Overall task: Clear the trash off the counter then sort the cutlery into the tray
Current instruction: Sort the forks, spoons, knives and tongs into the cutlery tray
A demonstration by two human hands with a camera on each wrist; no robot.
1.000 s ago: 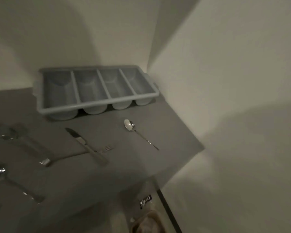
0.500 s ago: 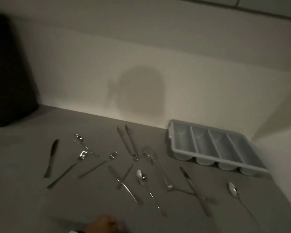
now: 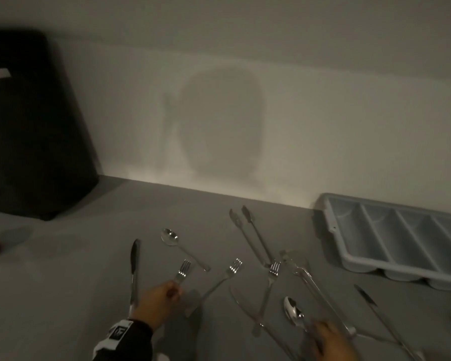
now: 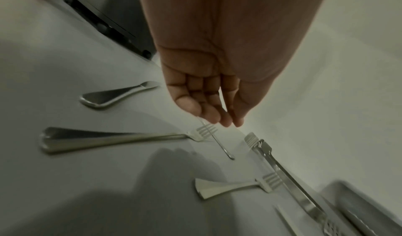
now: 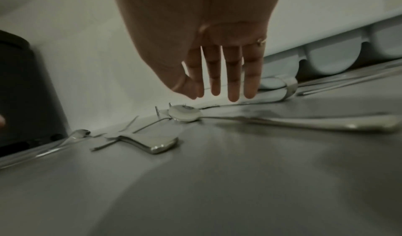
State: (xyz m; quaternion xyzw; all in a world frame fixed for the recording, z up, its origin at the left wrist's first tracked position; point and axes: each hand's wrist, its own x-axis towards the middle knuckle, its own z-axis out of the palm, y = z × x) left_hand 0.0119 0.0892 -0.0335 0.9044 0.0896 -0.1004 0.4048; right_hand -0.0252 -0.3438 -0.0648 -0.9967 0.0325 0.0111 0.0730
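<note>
Both hands newly over cutlery (fingers (image 5: 233, 85) spread)

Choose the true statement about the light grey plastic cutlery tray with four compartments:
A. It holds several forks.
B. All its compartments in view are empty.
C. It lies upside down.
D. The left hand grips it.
B: in the head view the light grey plastic cutlery tray shows only bare compartments, while the metal cutlery lies on the grey counter.

The left hand (image 3: 156, 302) is bare, and its wrist carries a black sleeve cuff (image 3: 138, 334) with a white strap bearing a small dark square marking. The right hand (image 5: 217, 54) is bare too, with a thin gold ring (image 5: 261, 41) on one finger.
</note>
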